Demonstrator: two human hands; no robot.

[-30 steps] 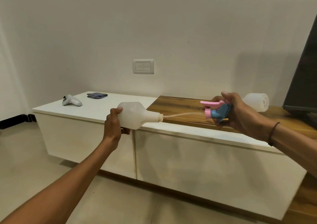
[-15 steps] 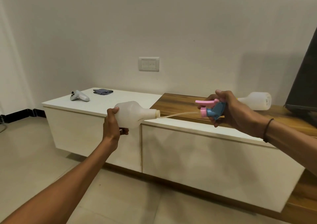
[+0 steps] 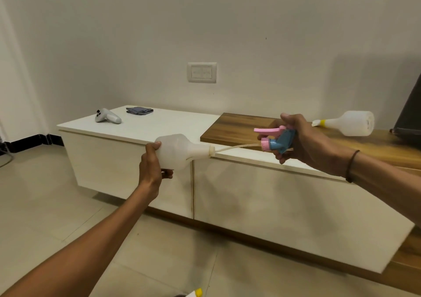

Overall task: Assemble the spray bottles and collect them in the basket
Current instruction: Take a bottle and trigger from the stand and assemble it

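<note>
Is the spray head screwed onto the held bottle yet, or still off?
Off. The spray head in the right hand sits clear of the bottle neck; only its tube reaches in. The left hand grips the bottle.

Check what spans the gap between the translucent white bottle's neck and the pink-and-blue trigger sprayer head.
Head view: only the sprayer's thin pale dip tube runs from the bottle's neck to the sprayer head; nothing else lies between.

Controller left of cloth on cabinet; second bottle far right, on its side

Soft even light, wide-angle edge distortion
</note>
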